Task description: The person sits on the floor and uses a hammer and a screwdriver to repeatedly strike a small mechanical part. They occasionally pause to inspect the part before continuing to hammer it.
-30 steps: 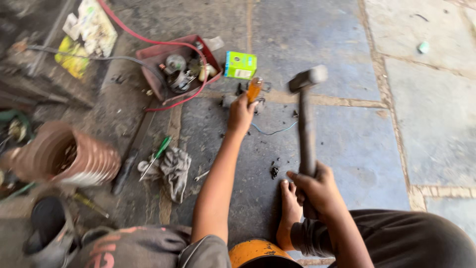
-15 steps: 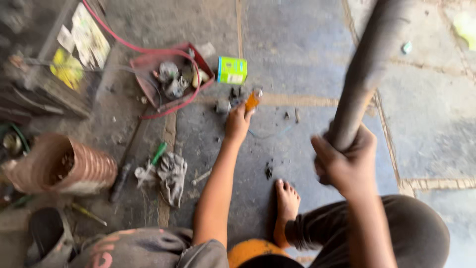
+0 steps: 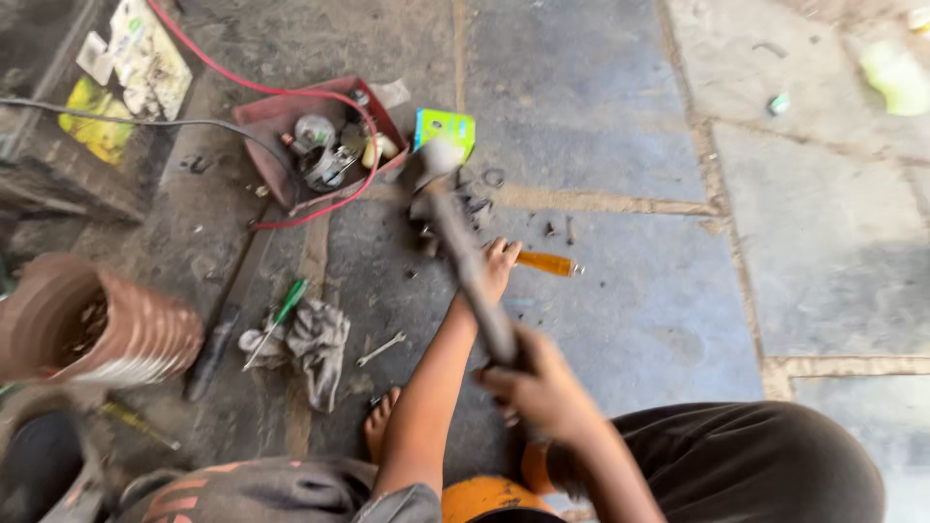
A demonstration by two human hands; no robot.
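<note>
Grey stone paving (image 3: 601, 126) filled the view from above, with a person seated on it, one bare foot (image 3: 380, 426) tucked beside the left arm. The right hand (image 3: 538, 387) was wrapped tight around the dark handle of a steel-headed hammer (image 3: 465, 252); the blurred head sat low over a cluster of small dark metal parts (image 3: 470, 199) on the floor. The left hand (image 3: 499, 263) reached forward, fingers pressed around the near end of an orange-handled tool (image 3: 547, 262) lying nearly flat, seemingly to steady it close to those parts. Whether the hammer head touched anything could not be told through the blur. Further off lay a shallow red tray of oily parts (image 3: 266, 121) looped by a red cable (image 3: 242, 82), a small green box (image 3: 446, 131), a green-handled screwdriver (image 3: 281, 315) beside a grey rag (image 3: 315, 344), and a ribbed brown pot (image 3: 116, 324).
</note>
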